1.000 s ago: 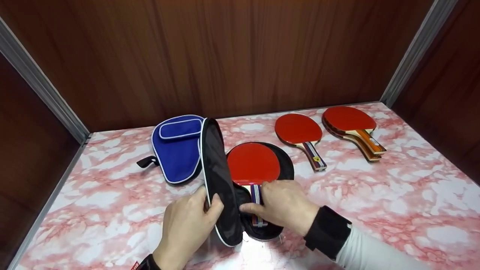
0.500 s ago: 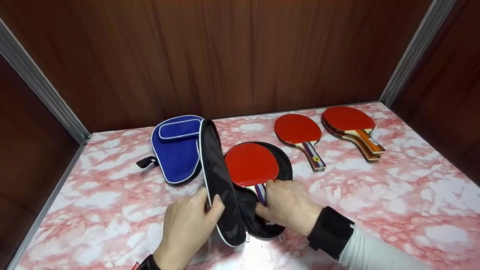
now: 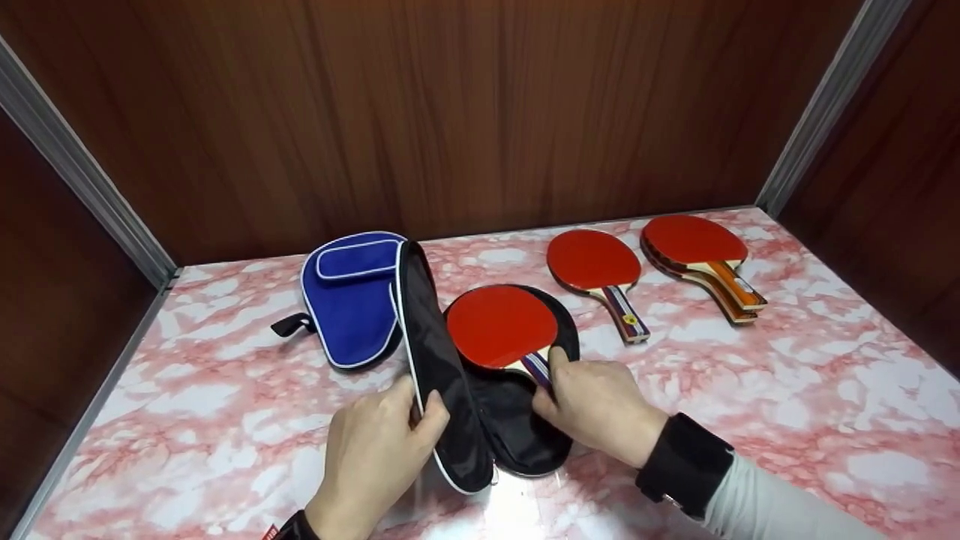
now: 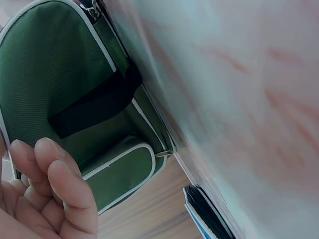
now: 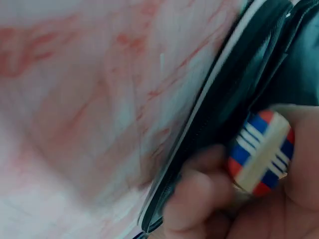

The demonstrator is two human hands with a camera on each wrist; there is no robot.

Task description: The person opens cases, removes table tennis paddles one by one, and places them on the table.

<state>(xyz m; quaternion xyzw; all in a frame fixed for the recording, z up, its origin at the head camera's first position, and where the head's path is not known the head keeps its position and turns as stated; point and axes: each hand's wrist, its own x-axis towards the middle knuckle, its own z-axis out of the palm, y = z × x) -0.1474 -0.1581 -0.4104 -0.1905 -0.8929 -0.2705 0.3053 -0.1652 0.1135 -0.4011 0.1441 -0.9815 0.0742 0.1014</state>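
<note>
My left hand (image 3: 379, 442) pinches the white-edged flap of an opened paddle case (image 3: 431, 337) and holds it upright. The lining is black; in the left wrist view the flap's outside (image 4: 50, 64) looks green, with a black strap (image 4: 97, 109). Over the case's other half lies a red table tennis paddle (image 3: 501, 326), its handle slanted to the right. My right hand (image 3: 600, 405) grips that handle, its thumb near the case's inside. The striped butt end (image 5: 261, 152) of the handle shows between the fingers in the right wrist view.
A closed blue paddle case (image 3: 356, 315) lies behind the flap at left. Another red paddle (image 3: 594, 261) lies at the back right, beside stacked red paddles (image 3: 694, 240). Wood panels (image 3: 480, 112) stand behind the marbled table (image 3: 750, 405).
My right hand has moved slightly right, swinging the paddle's handle from pointing straight down to slanting right. The left hand still holds the flap, which leans a little further left.
</note>
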